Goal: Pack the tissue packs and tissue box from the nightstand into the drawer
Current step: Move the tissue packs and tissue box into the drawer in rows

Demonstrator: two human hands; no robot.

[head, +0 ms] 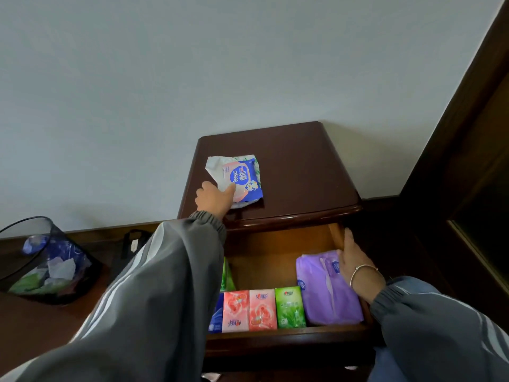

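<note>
Tissue packs fill the front of the open drawer as I reach my left hand up to the nightstand, fingers closing on the near left edge of a blue-and-white pack, the last item I can see on top, lying near the front left; the grip looks partial, thumb on the wrapper, pack not lifted. My right hand rests flat, fingers spread and gripping nothing, on the purple soft pack at the drawer's right side. Two pink packs and a green pack stand in a row along the front wall, another green one partly hidden behind my left sleeve. To do this well, I judge I should pinch the crinkled wrapper firmly, lift it clear of the front lip, and lay it in the bare space behind the row, keeping the purple pack pressed aside
</note>
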